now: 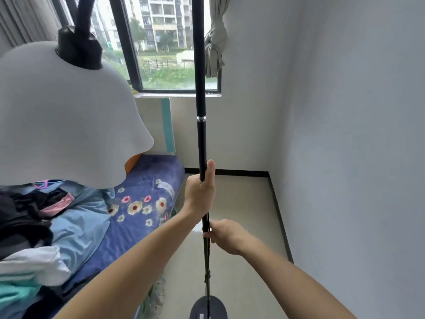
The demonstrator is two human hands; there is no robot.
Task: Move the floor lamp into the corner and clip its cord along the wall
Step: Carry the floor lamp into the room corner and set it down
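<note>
I have the floor lamp's black pole [200, 88] upright in front of me, and I place everything else from it. My left hand [200, 192] is clenched round the pole about halfway down what I can see, thumb laid up along the shaft. My right hand [224, 234] grips it just below, fingers wrapped round the pole and, it seems, the cord [207, 270] that runs down alongside it; the cord shows a knot or tie lower down. At the pole's foot the round dark base [208, 307] sits over the pale floor [248, 215], though I cannot tell whether it is touching or lifted clear.

Left of the pole, very close to my face, the white lamp shade [62, 118] fills the view on its black neck [79, 49]. Under the shade and left of the pole lies the bed [138, 215] with a blue flowered sheet and a heap of clothes [34, 226]; its edge comes near the pole. Behind the pole is the window [165, 42], with a knotted curtain [215, 49] just right of it. Right of the pole the bare white wall [345, 134] meets the window wall at the corner [272, 125], floor open between.
</note>
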